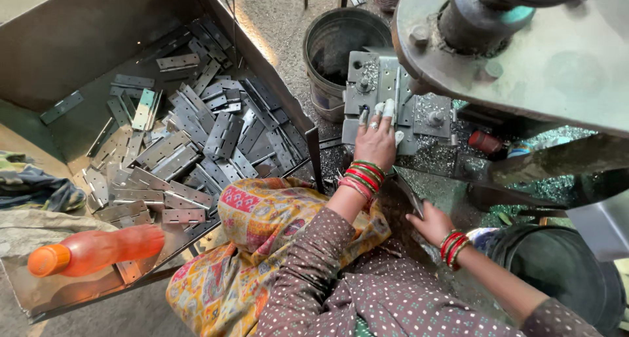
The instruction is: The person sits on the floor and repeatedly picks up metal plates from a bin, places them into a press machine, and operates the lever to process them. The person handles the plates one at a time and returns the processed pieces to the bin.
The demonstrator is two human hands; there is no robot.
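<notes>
My left hand [377, 139], with white tape on its fingertips, a ring and red and green bangles at the wrist, lies flat with the fingers stretched onto the grey die block [419, 111] of a press. Whether a piece sits under the fingers is hidden. My right hand [431, 223], also with bangles, is lower and nearer my lap, closed on a dark flat metal piece [409, 196] that sticks up to the left. The heavy press head [524, 55] hangs over the block on the right.
A large metal bin [72, 42] on the left holds several grey hinge plates [196, 140]. An orange plastic bottle [92, 250] lies on its near corner. A dark bucket [341, 42] stands behind the block. Metal chips [452, 157] cover the press bed. A patterned cloth [255, 239] covers my lap.
</notes>
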